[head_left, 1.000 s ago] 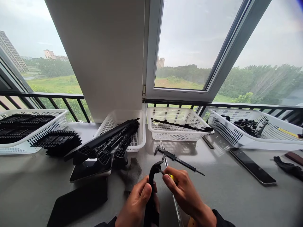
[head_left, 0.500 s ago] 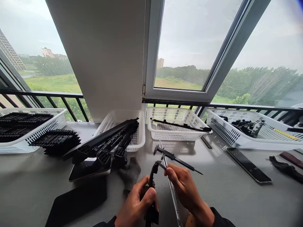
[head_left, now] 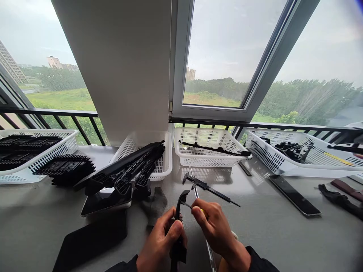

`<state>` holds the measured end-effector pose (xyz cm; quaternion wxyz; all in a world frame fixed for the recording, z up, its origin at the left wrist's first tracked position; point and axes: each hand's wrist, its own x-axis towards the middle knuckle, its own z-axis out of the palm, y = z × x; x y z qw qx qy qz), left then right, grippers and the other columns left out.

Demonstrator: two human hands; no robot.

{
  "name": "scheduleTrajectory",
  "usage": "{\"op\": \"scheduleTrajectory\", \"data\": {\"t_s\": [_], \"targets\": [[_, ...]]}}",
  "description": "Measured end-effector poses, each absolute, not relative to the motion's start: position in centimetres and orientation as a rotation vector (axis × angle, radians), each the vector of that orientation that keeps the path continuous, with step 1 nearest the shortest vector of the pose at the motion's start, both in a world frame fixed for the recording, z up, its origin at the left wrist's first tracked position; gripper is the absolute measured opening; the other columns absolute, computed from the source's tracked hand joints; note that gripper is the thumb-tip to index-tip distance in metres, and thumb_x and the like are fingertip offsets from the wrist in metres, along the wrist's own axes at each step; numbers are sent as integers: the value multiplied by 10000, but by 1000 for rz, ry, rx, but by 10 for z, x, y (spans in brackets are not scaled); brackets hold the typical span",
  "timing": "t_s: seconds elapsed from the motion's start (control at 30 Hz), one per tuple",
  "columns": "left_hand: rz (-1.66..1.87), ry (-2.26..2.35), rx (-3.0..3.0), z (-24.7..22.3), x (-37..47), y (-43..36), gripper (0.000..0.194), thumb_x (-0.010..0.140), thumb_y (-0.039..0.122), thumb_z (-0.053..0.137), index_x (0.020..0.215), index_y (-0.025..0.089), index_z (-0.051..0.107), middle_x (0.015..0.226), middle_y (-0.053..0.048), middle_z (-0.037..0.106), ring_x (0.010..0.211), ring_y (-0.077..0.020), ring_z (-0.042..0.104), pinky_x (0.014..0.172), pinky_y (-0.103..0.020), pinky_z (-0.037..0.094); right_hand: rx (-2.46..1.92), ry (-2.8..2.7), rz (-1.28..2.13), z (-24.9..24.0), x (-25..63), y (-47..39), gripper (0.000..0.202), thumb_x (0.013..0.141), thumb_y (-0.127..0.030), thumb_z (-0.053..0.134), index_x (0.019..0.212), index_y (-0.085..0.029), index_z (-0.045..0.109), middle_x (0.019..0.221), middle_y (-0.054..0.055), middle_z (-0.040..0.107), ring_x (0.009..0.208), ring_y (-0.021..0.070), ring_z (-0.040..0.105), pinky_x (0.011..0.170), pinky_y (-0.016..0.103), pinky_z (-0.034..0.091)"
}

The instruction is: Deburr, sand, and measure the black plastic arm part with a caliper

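Note:
My left hand (head_left: 162, 238) is closed around a long, curved black plastic trim piece (head_left: 178, 251), which stands roughly upright with its hooked end at the top. My right hand (head_left: 216, 224) grips a small hand tool with a thin metal blade (head_left: 187, 205); a bit of yellow shows between the fingers, and the rest of its handle is hidden. The blade's tip meets the trim piece just below the hooked end. Beyond the hands lies a dark caliper (head_left: 211, 189). A long metal ruler-like strip (head_left: 210, 251) runs beneath the right hand.
White plastic baskets (head_left: 205, 161) line the back of the grey table under the window. Long black trim parts (head_left: 127, 170) lean out of one basket. A stack of black parts (head_left: 66, 168) sits at left. Phones or tablets (head_left: 295, 194) and a dark glove (head_left: 155, 206) lie about.
My right hand has shifted slightly left and down, bringing the blade from the tip of the trim piece to just below its hooked end. The trim piece has tilted a little.

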<state>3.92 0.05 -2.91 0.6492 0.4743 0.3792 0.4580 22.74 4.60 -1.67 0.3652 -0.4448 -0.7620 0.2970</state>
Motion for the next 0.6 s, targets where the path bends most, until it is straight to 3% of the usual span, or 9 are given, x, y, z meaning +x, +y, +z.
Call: {"op": "scheduleTrajectory", "data": {"t_s": [0.2,0.37,0.5,0.6], "targets": [[1017,803,1026,-28,38,1,595,931,773,611,1070,196,572,709,-5,655,516,-126,562,445,-223,493,-1219,-1937,778,-19,225,46,627,1094,-681,342,669,-227,416,583,-50,381,540,127,367,577,295,233],[942,757,1016,-23,36,-2,649,959,738,613,1303,191,559,844,-48,735,579,-148,673,567,-275,568,-1277,-1853,795,-18,225,51,680,1082,-721,319,672,-214,513,569,-60,322,525,128,344,566,291,228],[803,696,926,-28,37,-2,890,917,818,580,1484,142,471,794,-67,771,498,-149,658,535,-271,522,-1346,-1799,762,-14,228,54,711,1060,-764,305,662,-215,517,562,-56,329,533,133,336,559,290,228],[771,722,874,-24,40,0,944,920,837,530,1519,110,465,776,-74,773,437,-128,594,466,-242,436,-1410,-1749,695,-12,233,59,713,1051,-777,302,670,-217,524,562,-48,369,535,138,352,559,291,235]]}}
